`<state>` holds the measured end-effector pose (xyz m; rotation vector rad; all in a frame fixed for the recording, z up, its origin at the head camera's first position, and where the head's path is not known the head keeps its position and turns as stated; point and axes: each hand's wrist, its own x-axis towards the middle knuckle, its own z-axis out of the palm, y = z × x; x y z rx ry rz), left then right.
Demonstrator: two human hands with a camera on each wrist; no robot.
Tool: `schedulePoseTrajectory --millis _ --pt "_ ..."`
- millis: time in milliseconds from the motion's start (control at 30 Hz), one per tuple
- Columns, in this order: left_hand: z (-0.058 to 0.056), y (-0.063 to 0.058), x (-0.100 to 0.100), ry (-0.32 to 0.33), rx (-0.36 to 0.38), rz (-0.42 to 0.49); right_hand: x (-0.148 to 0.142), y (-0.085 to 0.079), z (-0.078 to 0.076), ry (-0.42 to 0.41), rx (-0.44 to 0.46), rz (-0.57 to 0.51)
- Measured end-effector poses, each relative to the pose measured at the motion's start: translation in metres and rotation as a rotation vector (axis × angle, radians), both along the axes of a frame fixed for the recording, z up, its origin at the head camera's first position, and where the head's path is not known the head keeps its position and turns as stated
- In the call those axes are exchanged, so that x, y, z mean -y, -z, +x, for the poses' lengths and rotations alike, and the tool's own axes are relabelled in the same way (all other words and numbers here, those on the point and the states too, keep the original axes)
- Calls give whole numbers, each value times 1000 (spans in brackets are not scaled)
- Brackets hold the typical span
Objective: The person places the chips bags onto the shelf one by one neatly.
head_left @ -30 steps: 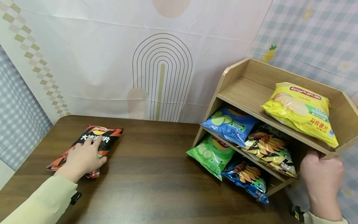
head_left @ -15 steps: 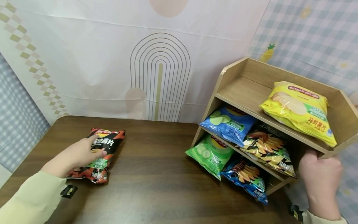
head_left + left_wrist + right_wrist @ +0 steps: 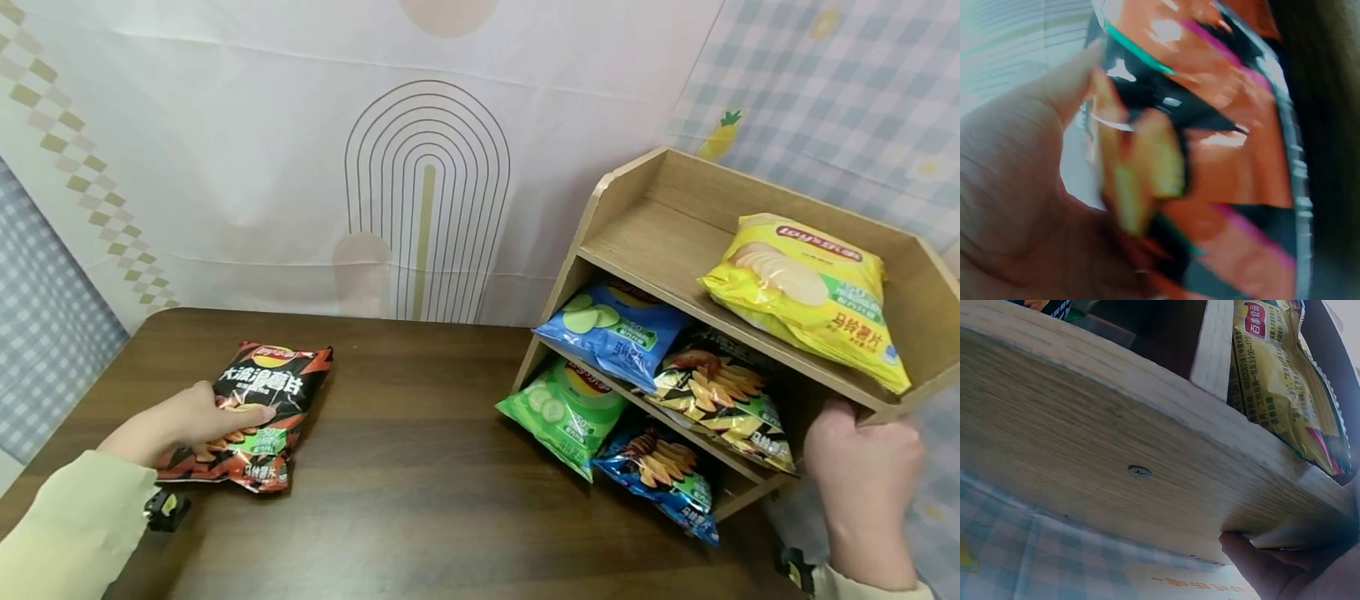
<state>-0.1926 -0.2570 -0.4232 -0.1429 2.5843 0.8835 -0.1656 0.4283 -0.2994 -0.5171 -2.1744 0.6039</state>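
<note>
On the left of the table in the head view lies a black and orange-red chip bag [image 3: 281, 383]. My left hand [image 3: 187, 421] grips its left side, thumb across the front, the other fingers mostly hidden behind it. The left wrist view shows the hand [image 3: 1016, 162] close up, with the chip bag [image 3: 1235, 162] between thumb and fingers. At the right, my right hand [image 3: 862, 471] holds the side of a wooden shelf [image 3: 660, 221], just below the top board. From the right wrist, a fingertip [image 3: 1238, 547] presses the shelf's outer panel [image 3: 1135, 437].
A yellow chip bag [image 3: 810, 292] lies on the top board. Beneath it, the middle level holds a blue bag [image 3: 615, 329] and a black-and-gold bag [image 3: 723, 396]. Lowest are a green bag [image 3: 570, 412] and a dark blue bag [image 3: 663, 479]. Patterned cloth [image 3: 285, 150] hangs behind the table [image 3: 405, 467].
My left hand has shifted from flat on top of the black and orange-red chip bag to its left side, and the bag has turned more upright. The right hand stays at the shelf.
</note>
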Motion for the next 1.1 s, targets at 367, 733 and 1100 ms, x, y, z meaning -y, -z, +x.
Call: schedulePoseTrajectory --millis 367,733,1100 --pt "-1 13 12 -39 3 92 -1 -1 1 -14 -11 -47" --pt "4 6 8 15 25 24 -2 -1 2 12 89 -61" --pt "16 2 20 -26 203 204 -2 0 4 -3 83 -47"
